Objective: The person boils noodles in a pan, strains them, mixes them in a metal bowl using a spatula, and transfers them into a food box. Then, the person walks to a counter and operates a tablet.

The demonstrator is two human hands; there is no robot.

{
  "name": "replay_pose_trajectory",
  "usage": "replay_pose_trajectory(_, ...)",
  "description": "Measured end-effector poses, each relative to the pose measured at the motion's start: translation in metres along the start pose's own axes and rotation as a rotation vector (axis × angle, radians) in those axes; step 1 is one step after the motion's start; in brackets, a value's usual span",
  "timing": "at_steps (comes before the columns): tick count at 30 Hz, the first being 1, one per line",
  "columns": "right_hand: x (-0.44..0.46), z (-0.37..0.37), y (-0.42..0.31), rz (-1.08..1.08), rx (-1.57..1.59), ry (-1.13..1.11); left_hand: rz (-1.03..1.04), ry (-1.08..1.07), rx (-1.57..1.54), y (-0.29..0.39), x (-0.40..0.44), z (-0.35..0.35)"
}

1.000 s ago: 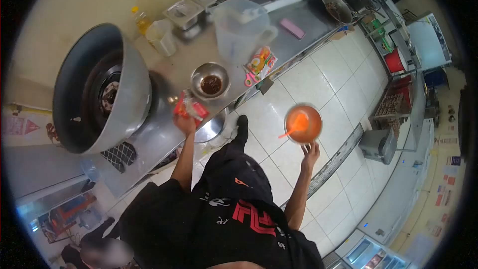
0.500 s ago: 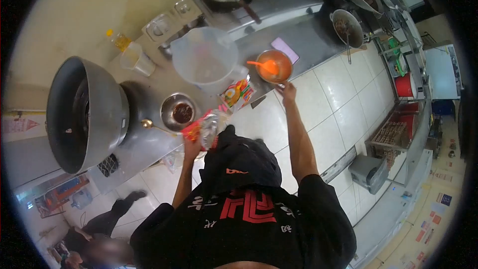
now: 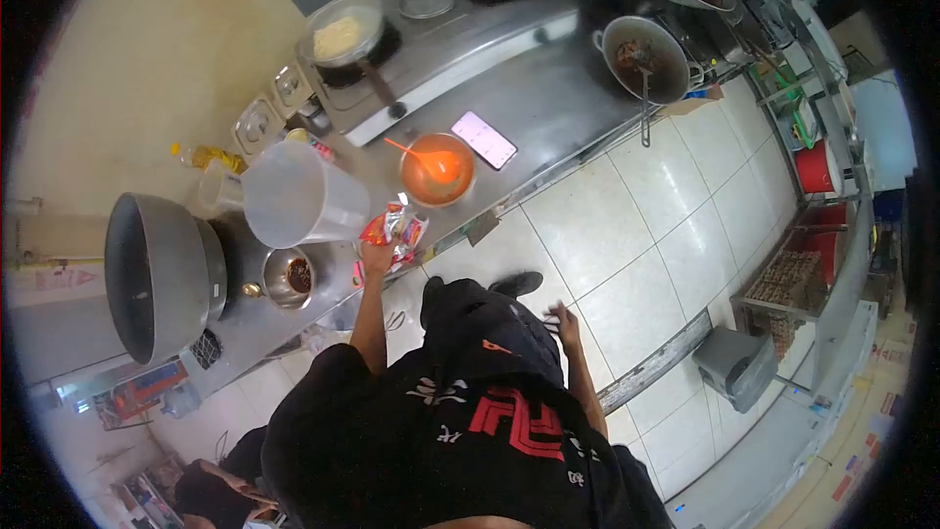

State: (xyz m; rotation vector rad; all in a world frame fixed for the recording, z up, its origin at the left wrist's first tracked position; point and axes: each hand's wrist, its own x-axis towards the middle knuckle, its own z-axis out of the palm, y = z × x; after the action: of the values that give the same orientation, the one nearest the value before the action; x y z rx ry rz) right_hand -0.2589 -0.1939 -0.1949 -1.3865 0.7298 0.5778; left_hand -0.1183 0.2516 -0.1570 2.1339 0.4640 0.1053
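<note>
My left hand (image 3: 375, 257) is closed on a red and silver packet (image 3: 399, 231) at the counter's front edge. My right hand (image 3: 561, 323) hangs over the floor beside my apron, its fingers partly curled and apart, with nothing seen in it. On the steel counter (image 3: 548, 88) sits a metal bowl with orange residue (image 3: 437, 188), an orange ladle (image 3: 438, 165) lying in it. A lit phone (image 3: 484, 140) lies to its right. Left of the packet stand a large translucent jug (image 3: 294, 194) and a small steel bowl (image 3: 288, 277) with dark sauce.
A big grey pot (image 3: 157, 274) stands at the far left. The stove (image 3: 450, 49) holds a pan (image 3: 343, 31) of pale food. A wok (image 3: 646, 59) with a ladle is at the back right. Another person (image 3: 220, 490) is at the lower left. A grey bin (image 3: 732, 370) stands right.
The orange bowl has gone from my right hand onto the counter, and that hand has drawn back toward my body. My left hand still holds the packet. The view has shifted and the phone screen is lit.
</note>
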Motion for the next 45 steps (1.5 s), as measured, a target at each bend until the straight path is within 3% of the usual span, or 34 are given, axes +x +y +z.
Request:
replay_pose_trajectory(2, -0.033, -0.062, 0.026, 0.012, 0.099, 0.141, -0.117, 0.037, -0.311, 0.003, -0.014, 0.007)
replay_pose_trajectory(7, -0.071, -0.194, 0.055, 0.071, 0.362, 0.501, -0.279, 0.121, -0.184, 0.062, -0.061, 0.051)
replay_pose_trajectory(9, -0.062, -0.239, 0.072, 0.028, 0.474, 0.588, -0.195, 0.013, -0.501, 0.066, -0.082, 0.096)
replay_pose_trajectory(11, -0.048, -0.270, 0.072, -0.057, 0.556, 0.587, -0.376, -0.221, -0.406, 0.028, -0.093, 0.161)
replay_pose_trajectory(12, -0.042, -0.281, 0.063, -0.211, 0.516, 0.546, -0.417, -0.392, -0.244, 0.081, -0.091, 0.184)
replay_pose_trajectory(13, -0.034, -0.294, 0.044, -0.269, 0.593, 0.516, -0.326, -0.521, -0.458, 0.040, -0.074, 0.231)
replay_pose_trajectory(15, -0.006, -0.321, 0.034, -0.193, 0.578, 0.496, 0.111, -0.860, -0.074, 0.095, -0.059, 0.273)
replay_pose_trajectory(16, -0.002, -0.337, 0.016, -0.259, 0.472, 0.517, 0.175, -0.934, -0.108, 0.123, -0.048, 0.321)
replay_pose_trajectory(17, -0.003, -0.357, -0.010, -0.182, 0.256, 0.555, 0.235, -1.010, -0.147, 0.154, -0.040, 0.368)
replay_pose_trajectory(19, -0.007, -0.403, -0.030, -0.191, 0.196, 0.616, -0.039, -1.049, -0.240, 0.267, -0.043, 0.437)
replay_pose_trajectory(22, -0.021, -0.448, -0.020, -0.252, 0.452, 0.660, 0.002, -1.153, 0.011, 0.336, -0.032, 0.535)
replay_pose_trajectory(23, -0.024, -0.453, -0.002, -0.176, 0.460, 0.660, -0.005, -1.201, 0.144, 0.345, -0.019, 0.573)
replay_pose_trajectory(24, -0.029, -0.461, 0.018, -0.109, 0.471, 0.669, 0.177, -1.197, -0.077, 0.336, -0.011, 0.629)
replay_pose_trajectory(25, -0.026, -0.467, 0.050, 0.071, 0.388, 0.570, 0.186, -1.201, -0.058, 0.406, -0.041, 0.644)
replay_pose_trajectory(26, 0.002, -0.454, 0.135, 0.181, 0.348, 0.491, 0.191, -1.284, 0.048, 0.445, -0.049, 0.685)
replay_pose_trajectory(27, -0.038, -0.460, 0.106, 0.247, 0.173, 0.242, 0.181, -1.362, 0.146, 0.470, -0.063, 0.727)
replay_pose_trajectory(28, -0.022, -0.434, 0.174, 0.242, 0.513, 0.289, 0.202, -1.446, 0.086, 0.499, -0.081, 0.765)
replay_pose_trajectory(30, -0.065, -0.456, 0.128, 0.206, 0.554, 0.514, 0.235, -1.613, 0.067, 0.592, -0.150, 0.841)
replay_pose_trajectory(31, -0.071, -0.470, 0.096, 0.390, 0.773, 0.612, 0.413, -1.654, 0.170, 0.628, -0.180, 0.887)
replay_pose_trajectory(33, -0.057, -0.488, 0.106, 0.285, 0.829, 0.744, 0.682, -1.688, -0.034, 0.696, -0.264, 0.956)
replay_pose_trajectory(35, -0.054, -0.509, 0.071, 0.359, 1.063, 0.883, 0.825, -1.781, -0.050, 0.756, -0.335, 1.005)
replay_pose_trajectory(37, -0.028, -0.526, 0.090, -0.022, 1.463, 1.103, 0.879, -1.885, -0.038, 0.805, -0.408, 1.039)
replay_pose_trajectory(38, -0.043, -0.551, 0.063, -0.057, 1.492, 1.179, 0.822, -1.957, 0.023, 0.830, -0.447, 1.046)
replay_pose_trajectory(39, -0.040, -0.576, 0.061, -0.067, 1.501, 1.207, 0.821, -1.992, -0.020, 0.837, -0.481, 1.058)
replay_pose_trajectory(41, -0.041, -0.625, 0.072, -0.019, 1.547, 1.529, 0.832, -2.046, -0.074, 0.837, -0.543, 1.088)
replay_pose_trajectory(43, -0.053, -0.649, 0.096, -0.057, 1.684, 1.563, 0.788, -2.119, 0.052, 0.812, -0.572, 1.103)
replay_pose_trajectory(45, -0.059, -0.681, 0.117, -0.159, 1.950, 1.590, 0.720, -1.988, 0.738, 0.790, -0.590, 1.116)
